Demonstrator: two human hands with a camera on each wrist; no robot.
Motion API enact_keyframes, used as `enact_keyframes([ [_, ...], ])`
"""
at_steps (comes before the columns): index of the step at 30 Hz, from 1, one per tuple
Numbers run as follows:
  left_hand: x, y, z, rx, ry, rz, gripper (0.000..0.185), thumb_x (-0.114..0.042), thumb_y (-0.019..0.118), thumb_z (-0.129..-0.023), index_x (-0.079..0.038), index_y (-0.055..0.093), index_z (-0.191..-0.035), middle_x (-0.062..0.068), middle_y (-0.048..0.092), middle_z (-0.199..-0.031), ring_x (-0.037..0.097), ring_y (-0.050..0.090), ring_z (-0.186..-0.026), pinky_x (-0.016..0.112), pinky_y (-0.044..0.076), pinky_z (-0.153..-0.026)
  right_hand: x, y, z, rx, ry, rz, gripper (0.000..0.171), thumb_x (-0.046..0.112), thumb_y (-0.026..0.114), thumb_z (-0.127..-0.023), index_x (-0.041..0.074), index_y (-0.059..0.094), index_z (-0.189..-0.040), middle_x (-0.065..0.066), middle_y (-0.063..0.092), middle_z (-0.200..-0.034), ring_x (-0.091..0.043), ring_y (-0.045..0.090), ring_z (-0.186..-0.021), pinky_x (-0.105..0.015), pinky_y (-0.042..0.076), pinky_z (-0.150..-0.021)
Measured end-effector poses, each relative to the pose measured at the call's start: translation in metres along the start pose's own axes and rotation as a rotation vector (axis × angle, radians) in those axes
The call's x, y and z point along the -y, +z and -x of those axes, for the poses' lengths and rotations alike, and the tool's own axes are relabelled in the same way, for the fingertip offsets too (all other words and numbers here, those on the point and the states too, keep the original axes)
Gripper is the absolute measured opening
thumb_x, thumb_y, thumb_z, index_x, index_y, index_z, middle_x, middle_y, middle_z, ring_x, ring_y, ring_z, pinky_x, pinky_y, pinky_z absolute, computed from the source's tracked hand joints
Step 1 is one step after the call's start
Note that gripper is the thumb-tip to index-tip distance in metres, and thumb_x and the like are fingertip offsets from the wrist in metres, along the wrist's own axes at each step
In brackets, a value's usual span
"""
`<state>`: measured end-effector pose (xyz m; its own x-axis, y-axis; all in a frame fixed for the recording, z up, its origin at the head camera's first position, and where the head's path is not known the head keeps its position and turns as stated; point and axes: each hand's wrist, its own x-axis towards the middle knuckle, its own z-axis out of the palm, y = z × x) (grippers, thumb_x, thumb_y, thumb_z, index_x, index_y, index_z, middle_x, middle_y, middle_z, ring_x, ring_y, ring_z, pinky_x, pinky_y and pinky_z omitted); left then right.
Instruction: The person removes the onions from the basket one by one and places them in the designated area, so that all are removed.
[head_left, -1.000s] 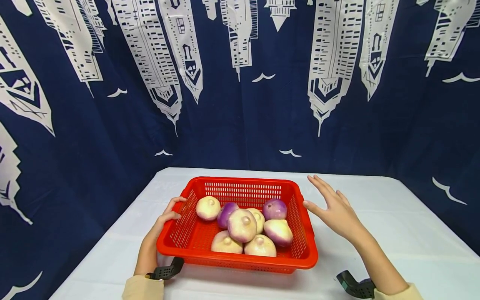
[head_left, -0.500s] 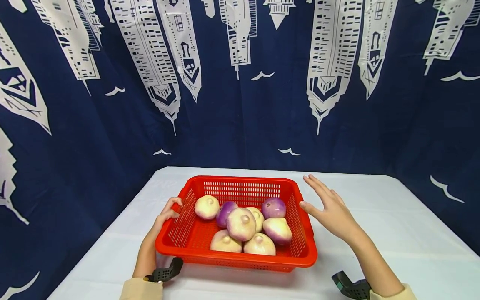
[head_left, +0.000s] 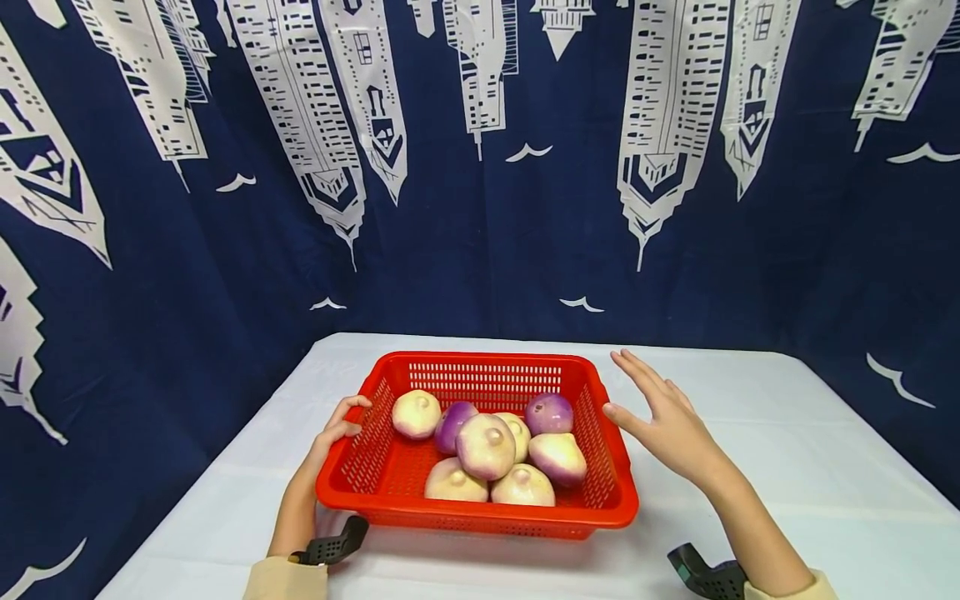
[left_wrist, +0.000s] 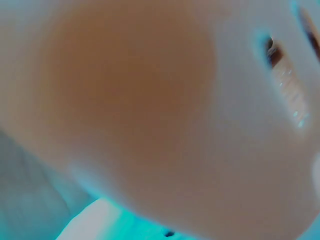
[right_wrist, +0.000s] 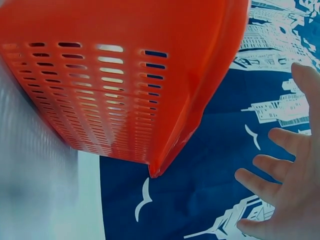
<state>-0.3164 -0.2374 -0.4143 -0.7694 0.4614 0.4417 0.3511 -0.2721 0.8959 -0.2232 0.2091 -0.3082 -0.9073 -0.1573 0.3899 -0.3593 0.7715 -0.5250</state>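
Observation:
A red slotted plastic basket (head_left: 480, 510) stands on the white table, holding several round turnips (head_left: 486, 447) in cream and purple. Two mostly purple ones show, including a purple turnip (head_left: 549, 413) at the back right. Along the basket's left side, my left hand (head_left: 330, 437) grips the rim with bent fingers over it. In the left wrist view the left hand (left_wrist: 135, 100) is close and blurred, filling most of the frame. My right hand (head_left: 667, 421) is raised beside the right rim, fingers spread and holding nothing. The right wrist view shows the basket's slotted side (right_wrist: 115, 75) across from that hand.
A white cloth (head_left: 787, 458) covers the table around the basket. Behind it hangs a dark blue curtain (head_left: 525, 242) printed with white buildings and birds. Each wrist wears a black device, such as the right wrist device (head_left: 705, 573).
My right hand has edged slightly left, nearer the basket's right rim. The left hand keeps its place on the left rim, and the turnips lie as before.

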Motion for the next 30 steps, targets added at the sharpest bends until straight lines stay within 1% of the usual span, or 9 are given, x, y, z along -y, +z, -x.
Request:
enact_keyframes([
  [1,-0.012,0.012,0.004,-0.043,-0.068,-0.025,0.034,-0.014,0.043,-0.081,-0.023,0.042,-0.114,-0.001,0.043,-0.114,0.014,0.051,-0.095,0.028,0.048,-0.077,0.001,0.000,0.000,-0.001,0.000,-0.003,0.071,0.039,0.058,-0.084,0.023,0.024,-0.144,-0.014,0.022,-0.149,-0.040,0.023,-0.133,-0.065,0.008,-0.103],
  [3,-0.026,0.026,0.008,-0.071,-0.146,-0.045,0.037,-0.008,0.032,-0.085,-0.026,0.039,-0.117,-0.003,0.042,-0.116,0.015,0.051,-0.097,0.029,0.048,-0.080,0.003,0.001,0.001,-0.002,-0.002,-0.007,0.072,0.040,0.058,-0.083,0.023,0.023,-0.144,-0.013,0.023,-0.149,-0.039,0.023,-0.133,-0.065,0.009,-0.103],
  [5,-0.035,0.035,0.009,-0.104,-0.182,-0.054,0.040,-0.003,0.024,-0.087,-0.026,0.038,-0.117,-0.003,0.040,-0.117,0.014,0.050,-0.098,0.028,0.047,-0.080,0.006,0.003,0.002,-0.002,-0.011,-0.012,0.073,0.041,0.058,-0.083,0.022,0.023,-0.144,-0.013,0.024,-0.149,-0.039,0.024,-0.133,-0.065,0.010,-0.103],
  [8,-0.040,0.039,0.010,-0.135,-0.195,-0.038,0.044,0.001,0.018,-0.087,-0.024,0.037,-0.118,-0.004,0.039,-0.116,0.012,0.048,-0.100,0.026,0.045,-0.082,0.011,0.008,0.003,0.005,-0.029,-0.012,0.073,0.043,0.058,-0.082,0.021,0.025,-0.143,-0.012,0.026,-0.148,-0.038,0.025,-0.133,-0.064,0.011,-0.103],
  [10,-0.044,0.041,0.010,-0.152,-0.201,-0.040,0.044,0.001,0.018,-0.086,-0.022,0.036,-0.119,-0.001,0.039,-0.117,0.013,0.046,-0.101,0.026,0.045,-0.083,0.015,0.013,0.003,0.010,-0.046,-0.007,0.074,0.044,0.059,-0.081,0.020,0.026,-0.143,-0.012,0.027,-0.148,-0.036,0.026,-0.133,-0.063,0.011,-0.104],
  [14,-0.046,0.043,0.010,-0.146,-0.203,-0.039,0.042,-0.003,0.019,-0.086,-0.021,0.036,-0.120,0.001,0.038,-0.119,0.014,0.046,-0.102,0.027,0.045,-0.084,0.022,0.021,0.002,0.016,-0.088,0.013,0.073,0.044,0.060,-0.081,0.020,0.029,-0.142,-0.009,0.028,-0.148,-0.033,0.029,-0.133,-0.061,0.012,-0.105],
  [20,-0.041,0.043,0.011,-0.136,-0.203,-0.012,0.040,-0.003,0.019,-0.088,-0.023,0.035,-0.119,0.000,0.037,-0.118,0.013,0.047,-0.101,0.026,0.046,-0.083,0.032,0.029,-0.001,0.029,-0.122,0.021,0.072,0.041,0.062,-0.080,0.021,0.030,-0.141,-0.009,0.028,-0.148,-0.032,0.031,-0.133,-0.059,0.012,-0.106],
  [24,-0.041,0.045,0.010,-0.154,-0.215,-0.020,0.040,-0.002,0.019,-0.087,-0.023,0.036,-0.116,0.001,0.038,-0.117,0.015,0.046,-0.101,0.027,0.045,-0.084,0.041,0.033,-0.003,0.049,-0.124,0.020,0.074,0.044,0.063,-0.079,0.022,0.030,-0.141,-0.007,0.028,-0.148,-0.029,0.029,-0.135,-0.057,0.011,-0.107],
  [30,-0.038,0.040,0.009,-0.158,-0.196,-0.033,0.038,-0.003,0.021,-0.087,-0.025,0.038,-0.112,0.000,0.040,-0.114,0.015,0.048,-0.099,0.027,0.046,-0.082,0.055,0.040,-0.006,0.072,-0.142,0.008,0.074,0.045,0.064,-0.077,0.026,0.032,-0.140,-0.002,0.028,-0.148,-0.026,0.029,-0.135,-0.055,0.010,-0.109],
])
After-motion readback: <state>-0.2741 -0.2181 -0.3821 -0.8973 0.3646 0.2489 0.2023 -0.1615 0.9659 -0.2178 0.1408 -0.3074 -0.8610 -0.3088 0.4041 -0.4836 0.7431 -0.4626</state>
